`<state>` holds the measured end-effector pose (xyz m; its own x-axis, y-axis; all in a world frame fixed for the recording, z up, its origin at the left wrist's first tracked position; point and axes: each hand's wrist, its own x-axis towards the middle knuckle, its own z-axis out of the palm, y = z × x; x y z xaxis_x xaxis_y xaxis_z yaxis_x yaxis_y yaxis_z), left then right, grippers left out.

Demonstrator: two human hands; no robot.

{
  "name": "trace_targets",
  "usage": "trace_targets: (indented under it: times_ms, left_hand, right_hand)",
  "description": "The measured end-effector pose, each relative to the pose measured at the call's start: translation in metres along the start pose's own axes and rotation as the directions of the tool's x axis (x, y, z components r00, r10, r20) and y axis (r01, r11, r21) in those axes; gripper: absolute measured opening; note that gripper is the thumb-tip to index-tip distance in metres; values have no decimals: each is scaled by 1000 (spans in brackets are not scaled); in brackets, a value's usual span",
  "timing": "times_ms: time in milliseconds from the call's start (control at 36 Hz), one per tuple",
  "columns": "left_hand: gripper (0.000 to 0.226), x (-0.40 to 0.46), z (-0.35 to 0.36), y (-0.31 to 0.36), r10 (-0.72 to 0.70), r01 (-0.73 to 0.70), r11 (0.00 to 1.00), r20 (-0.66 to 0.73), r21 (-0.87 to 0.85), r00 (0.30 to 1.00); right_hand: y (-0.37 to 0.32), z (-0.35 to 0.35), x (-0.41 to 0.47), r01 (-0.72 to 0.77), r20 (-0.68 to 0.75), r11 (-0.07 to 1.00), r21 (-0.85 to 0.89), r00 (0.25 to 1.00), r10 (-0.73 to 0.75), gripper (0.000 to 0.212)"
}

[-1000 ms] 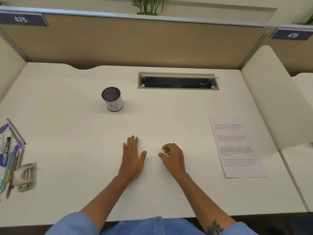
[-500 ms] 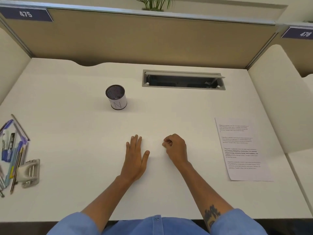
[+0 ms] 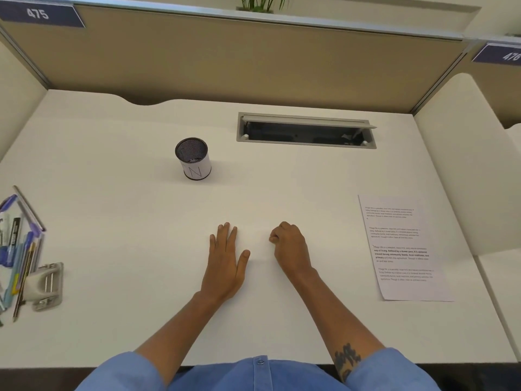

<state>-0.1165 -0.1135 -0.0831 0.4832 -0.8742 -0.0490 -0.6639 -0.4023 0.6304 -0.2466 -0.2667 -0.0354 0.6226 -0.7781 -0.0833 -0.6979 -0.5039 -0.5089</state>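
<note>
My left hand (image 3: 225, 258) lies flat on the white desk (image 3: 127, 221), fingers straight and together, thumb out to the right. A little to its right, my right hand (image 3: 289, 244) rests on the desk with its fingers curled under into a loose fist, holding nothing. A mesh pen cup (image 3: 193, 158) with a white label marked N stands upright beyond my left hand. A printed sheet of paper (image 3: 400, 249) lies at the right of the desk. Several pens and pencils (image 3: 17, 249) lie in a heap at the left edge, next to a stapler (image 3: 46, 286).
An open cable hatch (image 3: 306, 131) is set into the desk at the back centre. Tan partition walls (image 3: 225, 57) close the desk at the back and sides, with number plates 475 and 476. A white divider (image 3: 465, 165) stands at the right.
My view has shifted slightly left and down. My right fingers have curled in tighter. My left hand stays flat in the same place.
</note>
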Motion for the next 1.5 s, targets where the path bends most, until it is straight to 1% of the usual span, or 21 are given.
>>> trace_targets:
  times_ms: [167, 389, 750, 889, 1000, 1083, 1250, 1306, 1361, 1417, 1500]
  left_hand:
    - [79, -1, -1, 2, 8, -8, 1000, 5, 17, 1000]
    - [76, -2, 1, 1, 16, -16, 999, 3, 34, 1000]
    - [78, -2, 2, -1, 28, -28, 997, 6, 71, 1000]
    - [75, -3, 3, -2, 28, -28, 997, 6, 75, 1000]
    - [74, -3, 3, -2, 28, -28, 996, 4, 80, 1000]
    - [75, -3, 3, -2, 32, -32, 997, 9, 76, 999]
    - [79, -3, 3, -2, 28, -29, 995, 18, 99, 999]
    - [79, -4, 4, -2, 29, -31, 993, 18, 113, 999]
    - [78, -3, 4, -2, 30, -31, 992, 14, 122, 999]
    - [78, -3, 5, -2, 26, -28, 991, 16, 128, 1000]
    - [79, -3, 7, -3, 18, -21, 991, 23, 133, 1000]
  right_hand:
    - [-6, 2, -6, 25, -5, 996, -85, 1000, -25, 24]
    - [-13, 5, -8, 21, 70, 976, -215, 998, -6, 36]
    - [-19, 8, -16, 38, 72, 960, -277, 997, -19, 34]
    - [-18, 8, -17, 73, 102, 941, -330, 994, -41, 39]
    - [-12, 5, -12, 116, 134, 929, -352, 988, -73, 32]
    - [-9, -3, -4, 101, 143, 949, -298, 988, -60, 32]
    - [-25, -29, 37, 99, 69, 975, -197, 994, -86, 44]
    - [-37, -37, 58, 126, 35, 979, -160, 992, -122, 49]
    - [-52, -42, 81, 139, -8, 982, -125, 990, -141, 49]
    - [-70, -43, 106, 128, -40, 986, -109, 990, -133, 45]
    - [-108, -43, 146, 131, -48, 990, -54, 990, -134, 47]
